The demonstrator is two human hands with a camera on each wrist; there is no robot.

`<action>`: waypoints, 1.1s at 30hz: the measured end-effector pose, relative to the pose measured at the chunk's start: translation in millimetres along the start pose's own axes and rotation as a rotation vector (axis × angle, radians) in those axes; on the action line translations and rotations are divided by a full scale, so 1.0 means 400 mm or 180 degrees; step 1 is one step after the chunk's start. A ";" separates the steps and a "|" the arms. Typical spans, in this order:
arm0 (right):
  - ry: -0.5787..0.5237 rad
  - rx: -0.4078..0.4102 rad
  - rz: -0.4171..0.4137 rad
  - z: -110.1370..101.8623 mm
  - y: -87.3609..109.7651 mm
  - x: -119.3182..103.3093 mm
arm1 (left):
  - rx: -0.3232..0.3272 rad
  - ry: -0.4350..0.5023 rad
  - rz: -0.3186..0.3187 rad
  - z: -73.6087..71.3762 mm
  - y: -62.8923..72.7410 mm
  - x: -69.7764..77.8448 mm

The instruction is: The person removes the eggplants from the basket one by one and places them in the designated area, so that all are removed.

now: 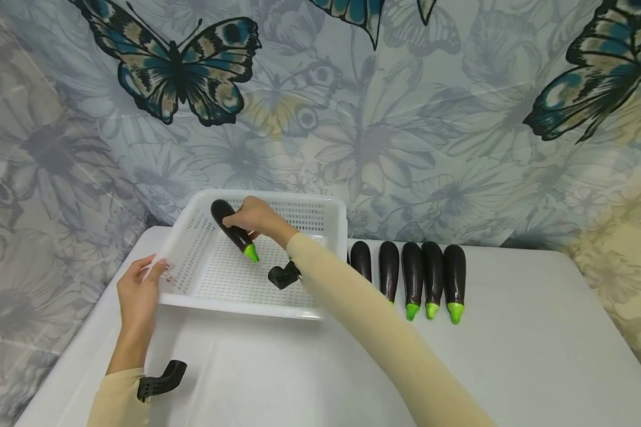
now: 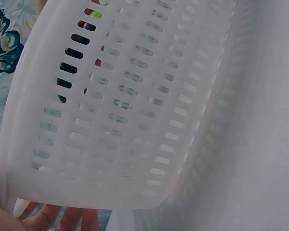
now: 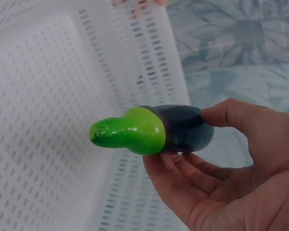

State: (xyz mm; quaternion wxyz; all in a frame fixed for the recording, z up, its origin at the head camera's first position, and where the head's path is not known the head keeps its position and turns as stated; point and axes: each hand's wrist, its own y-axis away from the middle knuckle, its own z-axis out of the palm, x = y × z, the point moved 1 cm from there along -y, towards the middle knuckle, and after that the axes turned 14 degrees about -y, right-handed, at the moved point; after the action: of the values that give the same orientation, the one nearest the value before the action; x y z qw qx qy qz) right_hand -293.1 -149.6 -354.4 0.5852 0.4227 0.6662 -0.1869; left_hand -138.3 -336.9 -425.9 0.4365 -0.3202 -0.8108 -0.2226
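A dark eggplant with a bright green stem end [image 1: 232, 230] is held in my right hand [image 1: 257, 217] above the left part of a white perforated plastic basket [image 1: 251, 308]. In the right wrist view, thumb and fingers of the right hand [image 3: 231, 163] pinch the eggplant [image 3: 183, 127], its green end [image 3: 139, 130] facing the camera. My left hand [image 1: 141, 290] grips the basket's left rim. The left wrist view shows the outside of the basket wall [image 2: 101, 192], with fingers of the left hand [image 2: 53, 219] at its edge.
Several more eggplants [image 1: 434, 273] lie side by side on the white table [image 1: 523, 332], right of the basket; the right sleeve [image 1: 374, 320] partly covers the leftmost ones. Behind the table hangs a cloth [image 1: 384, 136] printed with flowers and butterflies.
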 end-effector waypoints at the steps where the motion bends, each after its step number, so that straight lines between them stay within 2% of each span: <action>1: -0.0032 -0.0024 -0.0027 -0.006 0.006 -0.004 | -0.0003 0.0021 -0.0002 -0.001 0.000 0.000; 6: -0.0242 -0.0119 -0.0072 -0.038 0.041 -0.023 | -0.0004 -0.0002 -0.0026 -0.004 0.000 -0.007; 14: -0.0539 -0.0206 -0.0025 -0.098 0.096 -0.013 | 0.0008 -0.0014 -0.0057 -0.006 0.001 -0.011; 20: -0.0772 -0.0207 0.0072 -0.151 0.149 0.028 | 0.0002 -0.0020 -0.0019 -0.002 -0.006 -0.002; 24: -0.0820 -0.0171 0.0122 -0.174 0.164 0.054 | 0.0023 0.0005 -0.0028 -0.007 -0.009 -0.003; 33: -0.0960 0.0015 0.0027 -0.239 0.214 0.108 | 0.0024 -0.0057 -0.0020 0.000 -0.004 -0.006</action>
State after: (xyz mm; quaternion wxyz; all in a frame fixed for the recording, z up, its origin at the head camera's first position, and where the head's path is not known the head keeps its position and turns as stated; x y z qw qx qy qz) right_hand -283.8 -14.4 -350.6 0.6784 0.3940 0.5686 -0.2474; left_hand -138.4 -338.8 -428.0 0.4298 -0.3180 -0.8165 -0.2180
